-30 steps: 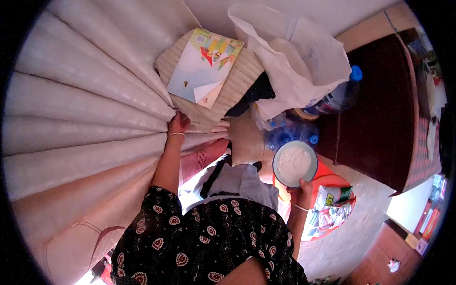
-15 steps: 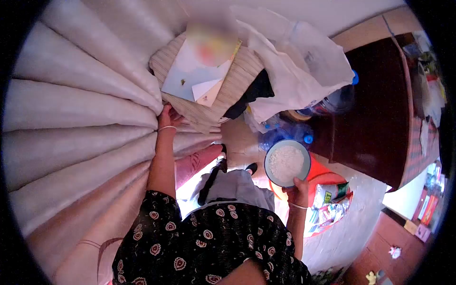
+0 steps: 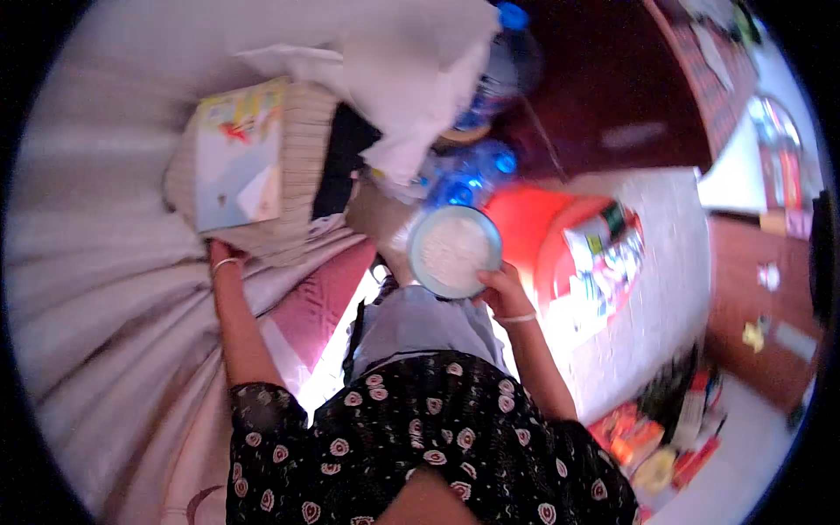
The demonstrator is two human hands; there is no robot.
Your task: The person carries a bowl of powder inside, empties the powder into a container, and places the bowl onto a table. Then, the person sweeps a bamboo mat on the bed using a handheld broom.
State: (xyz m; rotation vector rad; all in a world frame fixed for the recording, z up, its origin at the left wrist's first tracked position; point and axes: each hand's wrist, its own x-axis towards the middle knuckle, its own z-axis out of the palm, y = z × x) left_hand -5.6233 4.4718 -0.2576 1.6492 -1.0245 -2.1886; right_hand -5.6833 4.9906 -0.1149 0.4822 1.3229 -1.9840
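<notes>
The right hand (image 3: 503, 290) grips a round bowl (image 3: 497, 241) by its lower right rim, just right of the middle of the frame, with the thumb over the edge. The bowl is pale blue-green inside and holds a broad layer of white powder (image 3: 453, 252).

The left hand (image 3: 226, 252), left of the middle, is at the lower edge of a striped cushion (image 3: 302, 166), beside pale, folded fabric (image 3: 114, 262). Its fingers are partly hidden, so whether they are closed on anything cannot be told. A booklet (image 3: 232, 179) with a colourful upper part lies on the cushion, and a black cloth (image 3: 346, 162) shows at the cushion's right side.

At the top centre is a large white bag (image 3: 407, 114); its contents cannot be seen. Right of it stands a big clear bottle (image 3: 510, 66) with a blue cap, and below that are more blue-tinted bottles (image 3: 477, 166), just above the bowl; whether they hold liquid is unclear.

Right of the bowl, a red tub (image 3: 516, 214) contains shiny packets (image 3: 604, 254), some green and silver, too blurred to read. A dark red cabinet (image 3: 612, 96) fills the upper right. Bright packages (image 3: 643, 442) sit at the lower right.
</notes>
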